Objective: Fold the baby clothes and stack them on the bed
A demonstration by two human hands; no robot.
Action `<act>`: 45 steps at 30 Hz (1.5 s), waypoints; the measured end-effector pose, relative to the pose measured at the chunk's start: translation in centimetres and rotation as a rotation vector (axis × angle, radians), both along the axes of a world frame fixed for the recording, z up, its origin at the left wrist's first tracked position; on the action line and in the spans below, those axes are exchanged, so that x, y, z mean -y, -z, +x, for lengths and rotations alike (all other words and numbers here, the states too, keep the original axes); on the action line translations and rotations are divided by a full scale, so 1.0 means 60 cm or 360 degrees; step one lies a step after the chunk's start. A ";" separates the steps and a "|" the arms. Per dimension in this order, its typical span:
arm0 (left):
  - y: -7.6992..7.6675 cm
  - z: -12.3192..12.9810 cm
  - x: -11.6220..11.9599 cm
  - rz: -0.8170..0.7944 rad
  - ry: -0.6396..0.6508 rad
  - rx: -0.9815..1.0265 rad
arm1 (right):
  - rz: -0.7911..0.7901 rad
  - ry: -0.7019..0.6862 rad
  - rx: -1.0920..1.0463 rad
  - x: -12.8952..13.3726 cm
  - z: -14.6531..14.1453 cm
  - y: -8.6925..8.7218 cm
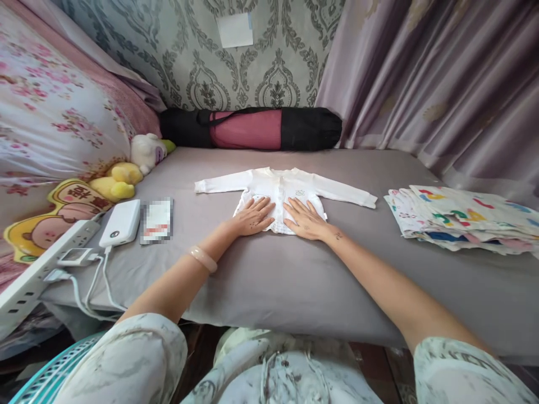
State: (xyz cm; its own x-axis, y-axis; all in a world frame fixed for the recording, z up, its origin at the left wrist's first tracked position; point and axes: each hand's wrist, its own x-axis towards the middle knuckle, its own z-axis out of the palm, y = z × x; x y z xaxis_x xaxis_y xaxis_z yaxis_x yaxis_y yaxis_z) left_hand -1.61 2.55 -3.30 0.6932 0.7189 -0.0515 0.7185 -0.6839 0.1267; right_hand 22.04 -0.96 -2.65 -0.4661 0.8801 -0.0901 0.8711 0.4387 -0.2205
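Observation:
A small white long-sleeved garment (280,188) lies spread on the grey cloth surface (261,280), its sleeves stretched out to both sides and its neckline away from me. My left hand (254,216) rests flat on the lower left part of the garment, fingers spread. On the lower right part lies my right hand (306,219), also flat with its fingers apart. The garment's front placket shows between the two hands. Neither hand grips the fabric. My palms hide parts of the lower hem.
Folded patterned cloths (458,219) are stacked at the right. A white power bank (121,223), a small packet (157,220), a power strip (46,266) with cables and plush toys (115,182) sit at the left. A black and red rolled bag (252,129) lies along the back.

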 end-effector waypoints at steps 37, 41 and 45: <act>-0.023 0.032 0.076 -0.0211 -0.0154 0.0884 | -0.0420 0.0726 -0.1726 0.036 -0.029 -0.007; -0.022 0.033 0.081 -0.0081 -0.0048 0.0765 | -0.0535 0.0911 -0.1935 0.039 -0.034 -0.016; -0.018 0.037 0.080 -0.0023 -0.0076 0.0746 | -0.0523 0.0943 -0.1934 0.042 -0.037 -0.022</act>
State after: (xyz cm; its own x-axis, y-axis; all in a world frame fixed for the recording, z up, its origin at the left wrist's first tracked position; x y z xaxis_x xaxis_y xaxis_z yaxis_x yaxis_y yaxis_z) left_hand 0.61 -2.25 -2.22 0.6105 0.7518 0.2491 0.6122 -0.6475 0.4539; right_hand 19.82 -3.47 -1.32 0.0299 0.9896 -0.1408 0.0970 -0.1431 -0.9849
